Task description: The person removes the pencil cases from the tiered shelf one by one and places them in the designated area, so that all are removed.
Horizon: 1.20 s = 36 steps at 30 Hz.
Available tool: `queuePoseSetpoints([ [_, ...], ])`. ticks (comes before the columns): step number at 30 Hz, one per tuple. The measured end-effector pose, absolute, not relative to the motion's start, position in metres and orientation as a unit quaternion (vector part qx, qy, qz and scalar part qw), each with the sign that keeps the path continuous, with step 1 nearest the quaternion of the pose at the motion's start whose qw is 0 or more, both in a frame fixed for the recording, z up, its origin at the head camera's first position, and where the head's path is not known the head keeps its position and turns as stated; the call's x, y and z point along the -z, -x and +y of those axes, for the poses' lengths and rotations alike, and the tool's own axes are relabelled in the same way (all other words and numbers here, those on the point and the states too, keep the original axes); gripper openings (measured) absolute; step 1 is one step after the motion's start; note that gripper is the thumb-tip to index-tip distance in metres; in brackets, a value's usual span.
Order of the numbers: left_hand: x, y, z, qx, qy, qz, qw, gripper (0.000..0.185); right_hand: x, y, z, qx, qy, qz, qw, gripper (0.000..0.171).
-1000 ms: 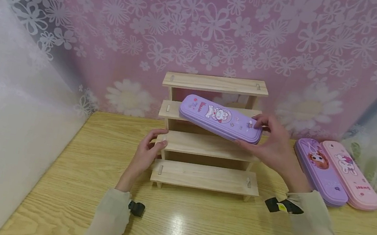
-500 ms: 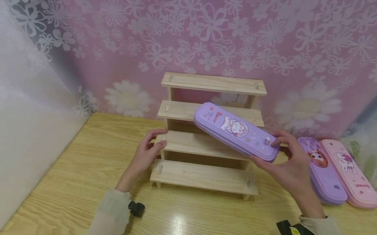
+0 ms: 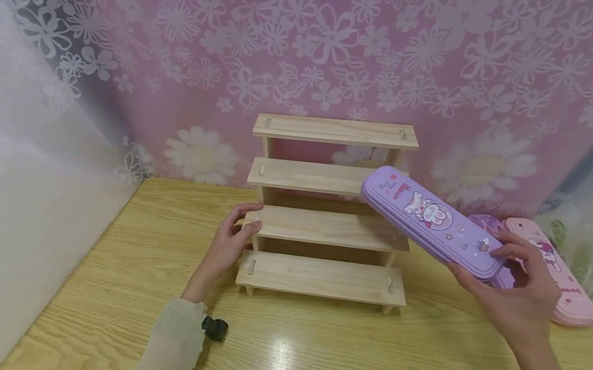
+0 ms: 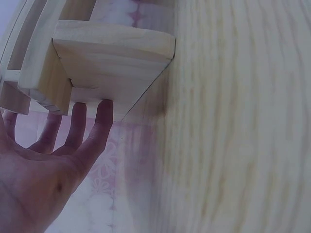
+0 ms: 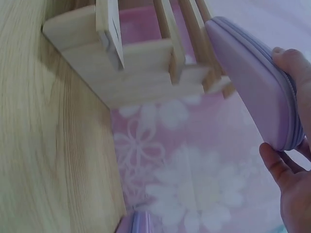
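Item: purple pencil case (image 3: 431, 221), being carried off the stepped wooden rack (image 3: 327, 209) toward the counter's right edge; right hand (image 3: 520, 302) fingers gripping its end. Left hand (image 3: 227, 245) fingers resting straight, bracing the rack. Next, judged: a clear counter spot.
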State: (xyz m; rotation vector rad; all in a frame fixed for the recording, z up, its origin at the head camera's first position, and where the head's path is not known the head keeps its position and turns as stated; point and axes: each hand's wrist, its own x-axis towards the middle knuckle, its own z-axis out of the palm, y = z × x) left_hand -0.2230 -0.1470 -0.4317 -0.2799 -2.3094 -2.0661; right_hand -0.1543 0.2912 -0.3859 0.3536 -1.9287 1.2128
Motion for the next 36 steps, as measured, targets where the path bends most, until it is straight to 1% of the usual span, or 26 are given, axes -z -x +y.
queuePoseSetpoints([
  [5,0.432,0.223,-0.147,0.661,0.087,-0.746,0.014,0.036,0.373,0.138,0.299,-0.517,-0.124,-0.733,0.424,0.062],
  [9,0.432,0.222,-0.146,0.658,0.086,-0.748,0.013,0.037,0.371,0.135,0.309,-0.507,-0.101,-0.732,0.443,0.066],
  [16,0.432,0.222,-0.146,0.656,0.081,-0.751,0.007,0.037,0.382,0.14,0.33,-0.443,-0.044,-0.76,0.474,0.071],
  [21,0.432,0.222,-0.146,0.653,0.084,-0.752,0.008,0.037,0.395,0.146,0.337,-0.378,0.007,-0.792,0.479,0.072],
  [25,0.431,0.221,-0.146,0.657,0.085,-0.75,0.008,0.037,0.409,0.151,0.336,-0.363,0.068,-0.81,0.455,0.071],
  [28,0.43,0.22,-0.146,0.658,0.088,-0.747,0.006,0.036,0.417,0.153,0.335,-0.352,0.099,-0.831,0.418,0.07],
  [32,0.43,0.22,-0.146,0.655,0.088,-0.751,0.008,0.037,0.423,0.157,0.335,-0.324,0.11,-0.866,0.365,0.067],
  [36,0.43,0.22,-0.146,0.658,0.089,-0.748,0.009,0.038,0.424,0.156,0.334,-0.301,0.096,-0.896,0.313,0.067],
])
